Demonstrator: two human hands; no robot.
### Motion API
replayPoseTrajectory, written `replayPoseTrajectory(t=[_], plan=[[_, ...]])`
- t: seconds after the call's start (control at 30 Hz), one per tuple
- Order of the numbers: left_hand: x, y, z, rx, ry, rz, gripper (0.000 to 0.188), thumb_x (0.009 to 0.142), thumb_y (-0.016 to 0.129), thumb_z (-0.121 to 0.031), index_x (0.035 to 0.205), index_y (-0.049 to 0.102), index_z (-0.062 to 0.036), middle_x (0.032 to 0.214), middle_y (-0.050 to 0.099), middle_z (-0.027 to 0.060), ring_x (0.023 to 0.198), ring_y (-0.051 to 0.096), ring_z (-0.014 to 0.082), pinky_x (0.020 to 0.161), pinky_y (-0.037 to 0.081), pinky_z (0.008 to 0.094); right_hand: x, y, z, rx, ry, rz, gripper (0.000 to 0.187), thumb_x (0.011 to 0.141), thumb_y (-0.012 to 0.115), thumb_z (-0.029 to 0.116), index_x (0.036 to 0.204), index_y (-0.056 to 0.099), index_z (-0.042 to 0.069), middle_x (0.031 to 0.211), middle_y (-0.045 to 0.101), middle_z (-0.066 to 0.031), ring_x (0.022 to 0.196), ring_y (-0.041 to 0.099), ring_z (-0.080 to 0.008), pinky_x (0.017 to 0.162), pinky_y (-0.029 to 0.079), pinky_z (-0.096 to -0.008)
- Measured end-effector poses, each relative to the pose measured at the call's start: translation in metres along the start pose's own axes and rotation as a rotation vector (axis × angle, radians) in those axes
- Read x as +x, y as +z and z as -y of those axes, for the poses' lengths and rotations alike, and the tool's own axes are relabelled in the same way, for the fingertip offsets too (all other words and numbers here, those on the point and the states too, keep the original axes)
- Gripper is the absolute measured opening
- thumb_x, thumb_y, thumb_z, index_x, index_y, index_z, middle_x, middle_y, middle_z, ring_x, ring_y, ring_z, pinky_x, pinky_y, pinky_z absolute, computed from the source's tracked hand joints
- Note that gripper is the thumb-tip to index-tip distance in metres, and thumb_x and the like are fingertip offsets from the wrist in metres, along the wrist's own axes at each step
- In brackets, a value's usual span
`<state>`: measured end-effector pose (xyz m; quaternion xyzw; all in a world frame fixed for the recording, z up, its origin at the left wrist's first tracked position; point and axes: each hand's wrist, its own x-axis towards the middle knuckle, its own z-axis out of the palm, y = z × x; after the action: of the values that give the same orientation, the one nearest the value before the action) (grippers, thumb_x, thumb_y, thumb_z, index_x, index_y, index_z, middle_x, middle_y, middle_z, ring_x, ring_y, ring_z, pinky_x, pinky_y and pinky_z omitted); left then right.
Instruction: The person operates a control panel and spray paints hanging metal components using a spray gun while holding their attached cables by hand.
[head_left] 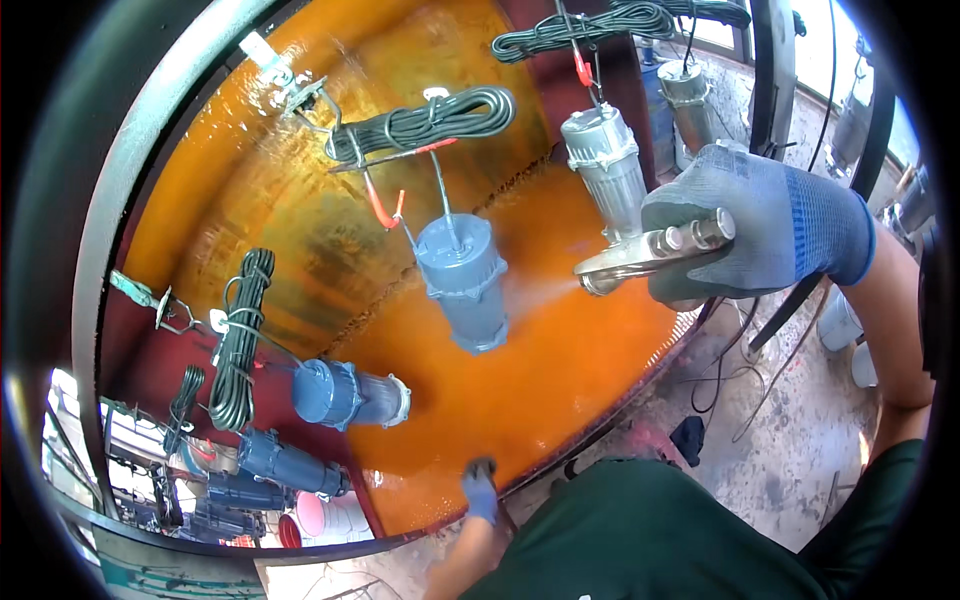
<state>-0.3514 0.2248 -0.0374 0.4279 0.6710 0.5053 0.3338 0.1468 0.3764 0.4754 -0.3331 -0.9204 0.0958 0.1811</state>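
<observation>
My right hand (740, 215), in a grey and blue work glove, is closed around a metal spray gun (650, 252). A pale mist leaves the gun's nozzle toward a blue-grey cylindrical pump (465, 280), hanging just left of it and slightly tilted. A red hook (381, 205) hangs above this pump, near a coiled dark cable (425, 122). My left hand (480, 493), gloved too, is low near the orange basin's front edge. Its fingers look curled; what they hold, if anything, is hidden. Behind the gun hangs a bare silver pump (610, 165).
The orange-coated spray basin (570, 350) curves behind the pumps. To the left hang another blue pump (350, 393) with its coiled cable (240, 345) and several more beyond. A grey metal frame (105, 220) arches along the left. Hoses (770, 385) lie on the stained floor at right.
</observation>
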Motion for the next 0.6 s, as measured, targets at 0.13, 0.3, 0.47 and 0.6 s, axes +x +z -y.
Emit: replayPoseTrajectory(t=[0.13, 0.3, 0.47, 0.6], plan=[[-0.111, -0.071, 0.119, 1.359, 0.489, 0.079, 0.018, 0.095, 0.057, -0.009, 0.095, 0.074, -0.0017, 0.082, 0.070, 0.0077, 0.077, 0.064, 0.0188, 0.071, 0.052, 0.0335, 0.020, 0.002, 0.009, 0.346, 0.104, -0.185, 0.029, 0.094, 0.076, 0.030, 0.097, 0.069, 0.002, 0.081, 0.073, -0.0117, 0.072, 0.072, -0.0254, 0.068, 0.058, -0.0369], [-0.164, -0.101, 0.147, 0.419, -0.569, 0.025, 0.022, 0.095, 0.063, -0.018, 0.101, 0.077, -0.0023, 0.087, 0.075, 0.0116, 0.077, 0.069, 0.0221, 0.072, 0.055, 0.0362, 0.012, 0.020, 0.003, -0.005, 0.001, -0.043, 0.032, 0.093, 0.075, 0.034, 0.101, 0.069, 0.004, 0.084, 0.071, -0.0149, 0.077, 0.070, -0.0340, 0.077, 0.057, -0.0437], [-0.141, -0.100, 0.150, 0.456, -0.558, 0.016, 0.027, 0.095, 0.065, -0.023, 0.107, 0.077, -0.0013, 0.095, 0.077, 0.0156, 0.084, 0.071, 0.0226, 0.076, 0.056, 0.0369, -0.012, 0.029, -0.008, 0.109, 0.099, -0.371, 0.020, 0.093, 0.076, 0.024, 0.098, 0.071, 0.005, 0.082, 0.070, -0.0151, 0.084, 0.072, -0.0230, 0.076, 0.057, -0.0377], [-0.072, -0.062, 0.141, 0.132, -0.277, -0.096, 0.028, 0.101, 0.063, -0.025, 0.111, 0.073, -0.0003, 0.102, 0.074, 0.0121, 0.094, 0.068, 0.0183, 0.080, 0.053, 0.0347, -0.032, 0.036, -0.008, 0.070, 0.118, -0.062, 0.019, 0.093, 0.077, 0.023, 0.098, 0.072, 0.005, 0.080, 0.071, -0.0142, 0.078, 0.073, -0.0237, 0.073, 0.057, -0.0368]])
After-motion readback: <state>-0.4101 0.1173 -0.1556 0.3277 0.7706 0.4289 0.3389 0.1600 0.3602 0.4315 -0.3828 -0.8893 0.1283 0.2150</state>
